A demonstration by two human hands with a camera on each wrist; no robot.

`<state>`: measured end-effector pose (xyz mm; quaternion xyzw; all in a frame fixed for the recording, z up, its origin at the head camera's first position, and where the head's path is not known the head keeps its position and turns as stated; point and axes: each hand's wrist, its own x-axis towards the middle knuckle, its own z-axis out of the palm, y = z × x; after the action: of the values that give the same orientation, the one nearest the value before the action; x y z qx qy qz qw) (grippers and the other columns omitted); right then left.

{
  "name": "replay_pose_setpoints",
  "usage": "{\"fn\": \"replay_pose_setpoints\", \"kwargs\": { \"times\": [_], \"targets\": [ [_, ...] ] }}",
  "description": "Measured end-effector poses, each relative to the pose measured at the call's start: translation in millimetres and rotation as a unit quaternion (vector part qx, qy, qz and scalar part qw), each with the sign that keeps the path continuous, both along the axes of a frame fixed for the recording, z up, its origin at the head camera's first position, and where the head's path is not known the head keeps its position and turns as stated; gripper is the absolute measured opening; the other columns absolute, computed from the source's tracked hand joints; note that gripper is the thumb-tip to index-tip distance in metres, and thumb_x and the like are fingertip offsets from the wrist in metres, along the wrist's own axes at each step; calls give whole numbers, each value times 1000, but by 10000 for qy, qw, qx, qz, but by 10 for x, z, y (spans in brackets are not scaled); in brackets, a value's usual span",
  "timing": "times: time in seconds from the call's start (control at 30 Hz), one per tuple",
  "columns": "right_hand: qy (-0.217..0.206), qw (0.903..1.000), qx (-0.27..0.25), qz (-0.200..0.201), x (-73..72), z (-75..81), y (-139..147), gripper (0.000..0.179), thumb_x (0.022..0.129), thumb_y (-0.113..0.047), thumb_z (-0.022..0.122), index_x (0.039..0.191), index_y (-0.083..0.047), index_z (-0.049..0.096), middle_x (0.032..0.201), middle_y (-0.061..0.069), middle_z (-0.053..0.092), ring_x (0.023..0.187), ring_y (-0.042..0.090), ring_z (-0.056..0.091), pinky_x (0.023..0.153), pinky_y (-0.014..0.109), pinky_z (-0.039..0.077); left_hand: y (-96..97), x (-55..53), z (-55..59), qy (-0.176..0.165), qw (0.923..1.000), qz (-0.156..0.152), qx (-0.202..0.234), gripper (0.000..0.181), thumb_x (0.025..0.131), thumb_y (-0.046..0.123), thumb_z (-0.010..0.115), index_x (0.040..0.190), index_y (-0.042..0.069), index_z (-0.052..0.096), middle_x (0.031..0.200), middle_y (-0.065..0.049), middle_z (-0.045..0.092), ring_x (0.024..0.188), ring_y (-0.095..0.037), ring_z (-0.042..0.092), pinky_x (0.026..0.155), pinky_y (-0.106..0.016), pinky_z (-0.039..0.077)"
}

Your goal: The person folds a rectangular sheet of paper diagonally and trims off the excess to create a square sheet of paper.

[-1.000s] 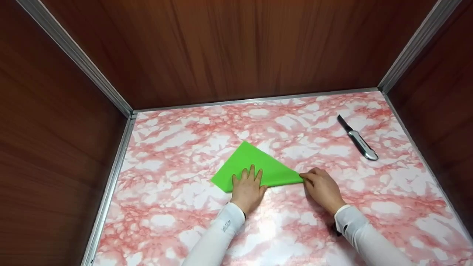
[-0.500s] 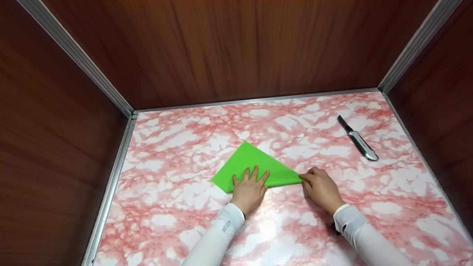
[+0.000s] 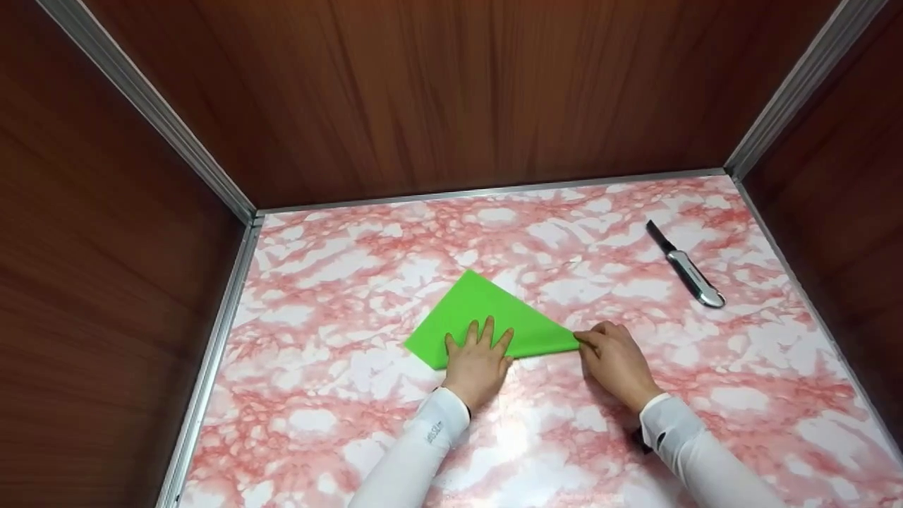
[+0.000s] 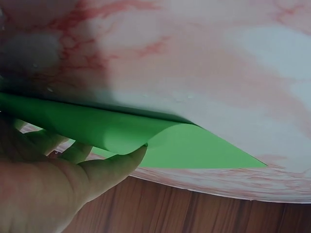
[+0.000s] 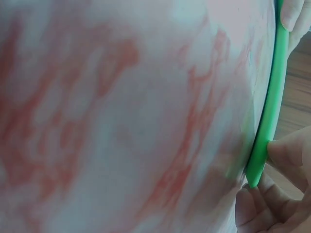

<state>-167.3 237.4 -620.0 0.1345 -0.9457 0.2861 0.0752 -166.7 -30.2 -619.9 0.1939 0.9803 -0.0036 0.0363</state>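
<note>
A sheet of bright green paper [image 3: 487, 307], folded over along its near side, lies on the table in the head view. My left hand [image 3: 476, 368] rests on its near left part with fingers spread. In the left wrist view the paper's folded edge [image 4: 112, 131] bulges in a soft curve beside the thumb. The right hand [image 3: 618, 365] pinches the paper's right-hand tip between thumb and fingers. The right wrist view shows the near fold as a narrow rounded green strip [image 5: 273, 97], its end held in the fingers.
A utility knife [image 3: 686, 265] with its dark blade out lies at the back right of the pink-and-white marbled table [image 3: 338, 282]. Brown wood-look panels [image 3: 480, 99] with metal edge strips stand at the back and both sides.
The left hand's fingers have spread a little wider on the paper. The right hand keeps its pinch on the tip, and the paper has hardly moved.
</note>
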Motion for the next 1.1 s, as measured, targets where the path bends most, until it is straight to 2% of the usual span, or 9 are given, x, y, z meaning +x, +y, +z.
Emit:
{"fn": "replay_pose_setpoints", "kwargs": {
  "times": [0.2, 0.4, 0.9, 1.1],
  "targets": [
    [-77, 9997, -202, -141, 1, 20, 25, 23, 92, -14, 66, 114, -11, 73, 93, -1, 60, 84, 19, 55, 72, 39, 47, 11, -14, 12, -70, 10000, 34, -12, 55, 101, 54, 34, 153, 37, 29, 159, -7, 24, 142, -35, 25, 96, -74, 27],
    [-202, 9991, -307, -226, -1, 19, 41, 24, 93, -14, 65, 117, -10, 71, 94, -1, 60, 82, 17, 55, 71, 39, 46, 19, -16, 23, -182, 9998, 72, -52, 56, 101, 56, 31, 154, 37, 27, 160, -6, 20, 143, -34, 22, 96, -75, 26],
    [-93, 9990, -327, -279, 4, -14, 38, 26, 91, -9, 66, 116, -10, 71, 98, 2, 63, 88, 22, 58, 75, 43, 47, 30, -15, 1, -251, 9994, 147, -171, 57, 101, 57, 29, 154, 37, 24, 161, -5, 18, 144, -33, 18, 96, -74, 26],
    [79, 9988, -403, -281, -1, -31, 45, 25, 90, -7, 67, 114, -9, 72, 99, 3, 64, 91, 24, 59, 78, 44, 47, 38, -24, 3, -251, 9994, 149, -171, 57, 101, 57, 29, 155, 37, 24, 161, -5, 17, 144, -33, 18, 96, -75, 26]
  ]
}}
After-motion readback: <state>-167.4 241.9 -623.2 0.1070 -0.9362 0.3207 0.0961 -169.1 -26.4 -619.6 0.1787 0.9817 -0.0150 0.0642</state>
